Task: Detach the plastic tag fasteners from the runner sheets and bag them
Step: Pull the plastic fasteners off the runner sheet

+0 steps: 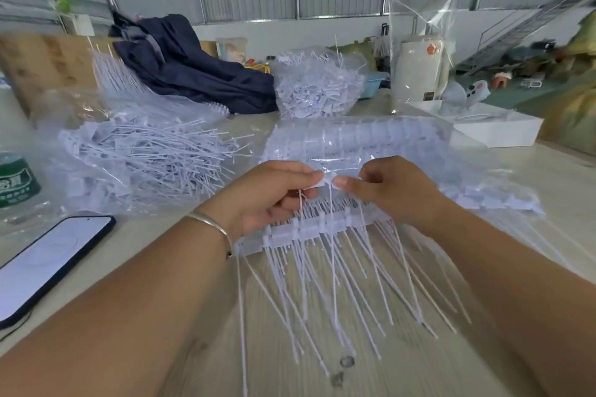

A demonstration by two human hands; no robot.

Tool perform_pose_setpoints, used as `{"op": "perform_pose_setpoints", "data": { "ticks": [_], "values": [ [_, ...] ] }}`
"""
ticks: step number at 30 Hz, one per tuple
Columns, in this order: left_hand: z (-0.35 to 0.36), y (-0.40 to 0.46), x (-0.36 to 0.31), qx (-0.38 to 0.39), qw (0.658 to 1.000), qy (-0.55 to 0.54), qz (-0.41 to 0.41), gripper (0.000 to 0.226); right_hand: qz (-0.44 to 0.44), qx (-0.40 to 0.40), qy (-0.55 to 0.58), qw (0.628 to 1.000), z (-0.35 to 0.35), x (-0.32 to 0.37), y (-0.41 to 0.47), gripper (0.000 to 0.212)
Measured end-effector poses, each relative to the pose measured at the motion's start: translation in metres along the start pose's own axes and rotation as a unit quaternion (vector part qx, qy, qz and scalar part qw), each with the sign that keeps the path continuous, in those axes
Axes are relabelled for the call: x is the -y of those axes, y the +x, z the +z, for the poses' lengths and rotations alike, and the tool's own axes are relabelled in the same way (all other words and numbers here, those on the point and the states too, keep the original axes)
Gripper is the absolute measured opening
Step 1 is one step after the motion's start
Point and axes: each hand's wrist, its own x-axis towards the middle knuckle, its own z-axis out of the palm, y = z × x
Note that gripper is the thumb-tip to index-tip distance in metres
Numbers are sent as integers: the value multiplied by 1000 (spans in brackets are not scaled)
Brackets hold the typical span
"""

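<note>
Both hands, left hand [274,190] and right hand [392,188], pinch one fastener [327,180] above the runner sheet [300,234] (bagged fasteners [145,158] and a phone [51,259] lie left)

Both forearms are bare right up to the bottom edge of the view, with no sleeve showing on either. The left wrist wears a thin, plain, silver-coloured bangle [211,225], a smooth, narrow band of metal. The left hand [271,200] and right hand [395,190] wear no gloves, and the one fingernail that shows plainly is short and unpainted.
</note>
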Motion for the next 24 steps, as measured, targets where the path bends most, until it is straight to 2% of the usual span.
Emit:
{"op": "perform_pose_setpoints", "data": {
  "ticks": [2,4,8,10,12,14,18,24],
  "values": [
    [-2,-1,5,21,997,-80,-2,7,-12,24,100,995,-4,0,-2,62],
    [-6,-5,12,75,986,-148,18,7,-23,63,194,979,-6,3,-6,58],
    [-9,-12,19,149,951,-264,56,33,-59,98,286,951,-2,13,-13,42],
    [-4,-14,21,170,940,-291,49,46,-66,123,343,929,2,13,-16,35],
    [1,-16,22,193,940,-281,29,45,-76,162,384,906,5,11,-19,21],
    [3,-17,22,205,941,-268,7,42,-82,178,395,898,6,9,-21,16],
    [5,-18,19,200,953,-229,6,34,-64,149,393,905,1,9,-19,44],
    [4,-16,15,145,959,-239,42,34,-89,47,397,912,-11,13,-19,45]
  ]
}}
